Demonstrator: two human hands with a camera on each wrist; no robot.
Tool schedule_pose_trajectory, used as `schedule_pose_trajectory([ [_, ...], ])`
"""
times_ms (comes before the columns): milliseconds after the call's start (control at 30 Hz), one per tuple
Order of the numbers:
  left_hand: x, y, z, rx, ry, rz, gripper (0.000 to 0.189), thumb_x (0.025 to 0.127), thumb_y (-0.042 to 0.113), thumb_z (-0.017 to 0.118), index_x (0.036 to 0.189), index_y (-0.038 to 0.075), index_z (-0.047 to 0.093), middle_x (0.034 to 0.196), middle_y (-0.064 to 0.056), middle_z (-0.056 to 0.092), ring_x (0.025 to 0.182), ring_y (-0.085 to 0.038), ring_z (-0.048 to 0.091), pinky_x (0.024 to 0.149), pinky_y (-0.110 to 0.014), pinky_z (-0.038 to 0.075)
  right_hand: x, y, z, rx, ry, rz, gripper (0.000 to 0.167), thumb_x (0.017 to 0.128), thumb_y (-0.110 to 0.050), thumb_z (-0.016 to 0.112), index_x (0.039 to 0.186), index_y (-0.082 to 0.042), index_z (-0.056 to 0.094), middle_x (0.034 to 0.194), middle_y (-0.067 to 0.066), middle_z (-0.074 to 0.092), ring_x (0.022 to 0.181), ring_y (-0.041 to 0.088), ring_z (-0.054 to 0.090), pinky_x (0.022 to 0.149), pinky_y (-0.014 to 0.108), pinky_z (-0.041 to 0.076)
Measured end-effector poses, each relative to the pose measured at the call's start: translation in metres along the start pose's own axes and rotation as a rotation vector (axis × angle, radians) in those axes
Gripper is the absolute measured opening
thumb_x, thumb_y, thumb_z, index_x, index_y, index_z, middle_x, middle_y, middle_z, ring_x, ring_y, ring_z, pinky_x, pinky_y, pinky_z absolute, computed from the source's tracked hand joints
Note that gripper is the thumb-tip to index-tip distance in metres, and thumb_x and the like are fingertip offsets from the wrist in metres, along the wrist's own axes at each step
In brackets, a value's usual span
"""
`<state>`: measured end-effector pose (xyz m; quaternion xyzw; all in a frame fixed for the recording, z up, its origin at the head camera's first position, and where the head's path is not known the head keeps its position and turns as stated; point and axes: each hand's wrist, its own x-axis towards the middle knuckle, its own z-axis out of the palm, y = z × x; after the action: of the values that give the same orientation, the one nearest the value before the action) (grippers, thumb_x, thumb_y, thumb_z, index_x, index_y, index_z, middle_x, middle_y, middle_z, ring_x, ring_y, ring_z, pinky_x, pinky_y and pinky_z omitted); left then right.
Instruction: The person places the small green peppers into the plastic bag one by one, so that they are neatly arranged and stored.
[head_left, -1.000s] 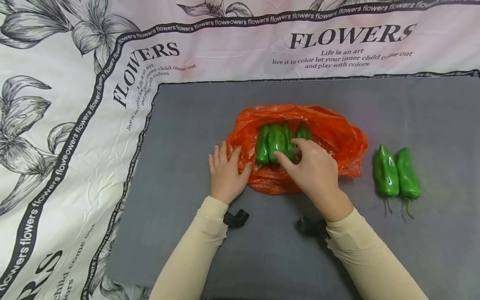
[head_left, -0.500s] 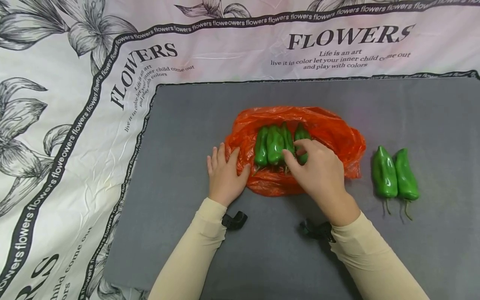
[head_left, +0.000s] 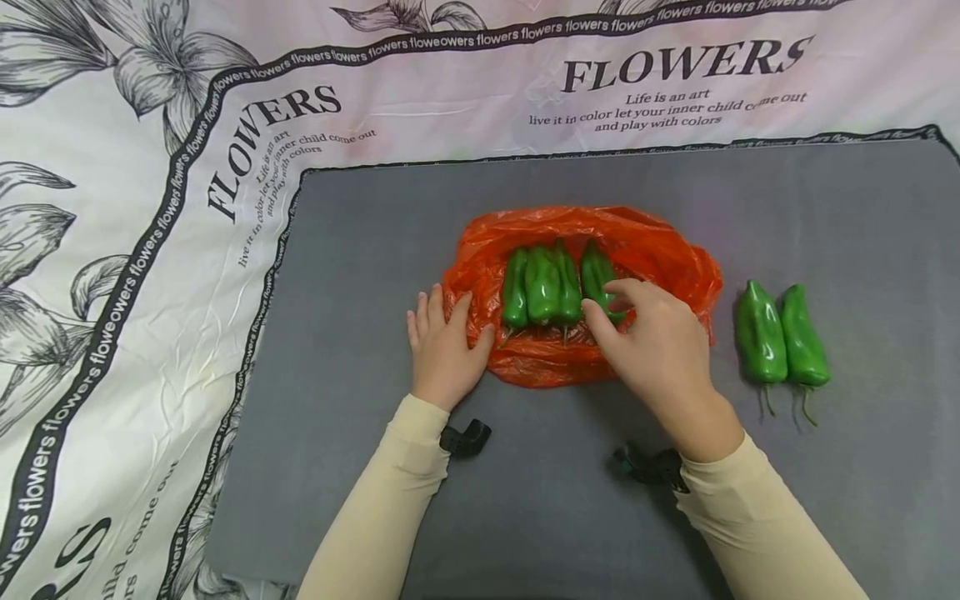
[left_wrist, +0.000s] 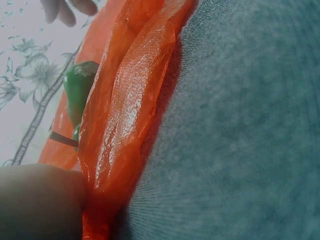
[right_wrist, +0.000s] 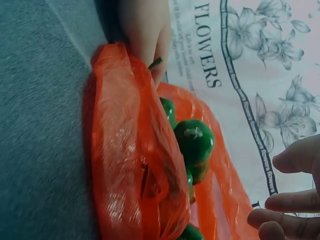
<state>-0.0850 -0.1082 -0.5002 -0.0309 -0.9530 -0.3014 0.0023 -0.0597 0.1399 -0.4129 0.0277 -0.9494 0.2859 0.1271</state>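
White flower-printed cloth [head_left: 450, 104] is spread along the far and left sides of a grey tabletop [head_left: 360, 275]. Pale-sleeved forearms [head_left: 382, 500] are extended over it from the near side, with a dark wrist mount [head_left: 467, 437] worn on each. On the tabletop a red plastic bag [head_left: 551, 371] is laid with its mouth spread wide. The work is judged to be partway along, since the green peppers [head_left: 542, 287] are split between two places: four can be counted in the bag, and a separate pair [head_left: 762, 333] is laid on the tabletop to its right. Whether more are hidden by the folds cannot be told. No pepper is lifted.

The left hand [head_left: 446, 354] is rested against the bag's left end, its fingers straight and spread; the plastic is touched, and no pinch is seen. The right hand [head_left: 663, 354] is held over the bag's right half, thumb and fingers slightly bent and apart, with nothing gripped. The rightmost bagged pepper [head_left: 595, 275] is nearest to it; a gap between fingers and peppers is shown in the right wrist view. Thin stems [head_left: 807, 407] on the outside pair are pointed toward the person.
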Motion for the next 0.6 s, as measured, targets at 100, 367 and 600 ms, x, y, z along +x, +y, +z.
schedule_pose_trajectory([
  [100,0.001,0.000,0.000,0.001,0.002,0.000,0.062,0.104,0.039,0.061,0.157,0.011,0.050,0.172,-0.025,0.017,0.160,-0.046,0.004,0.127,-0.061,-0.005,-0.004,0.003,-0.002,-0.009,-0.005,0.003,0.036,0.098,-0.037,0.069,0.117,-0.008,0.077,0.095,0.009,0.076,0.062,0.023,0.059,0.058,0.046,0.048],
  [367,0.001,0.000,0.002,0.010,-0.007,-0.012,0.062,0.104,0.040,0.061,0.158,0.012,0.049,0.172,-0.025,0.017,0.161,-0.045,0.004,0.127,-0.060,-0.006,-0.018,0.011,-0.010,0.031,0.056,0.010,0.030,0.098,-0.034,0.071,0.114,-0.010,0.078,0.094,0.007,0.077,0.061,0.021,0.061,0.058,0.041,0.048],
  [600,0.001,0.003,0.001,0.013,-0.014,-0.008,0.062,0.104,0.040,0.061,0.158,0.012,0.048,0.172,-0.025,0.016,0.161,-0.046,0.003,0.127,-0.060,-0.006,-0.026,0.020,-0.019,0.061,0.112,0.013,0.027,0.096,-0.029,0.073,0.112,-0.008,0.079,0.090,0.008,0.077,0.061,0.022,0.064,0.059,0.040,0.048],
])
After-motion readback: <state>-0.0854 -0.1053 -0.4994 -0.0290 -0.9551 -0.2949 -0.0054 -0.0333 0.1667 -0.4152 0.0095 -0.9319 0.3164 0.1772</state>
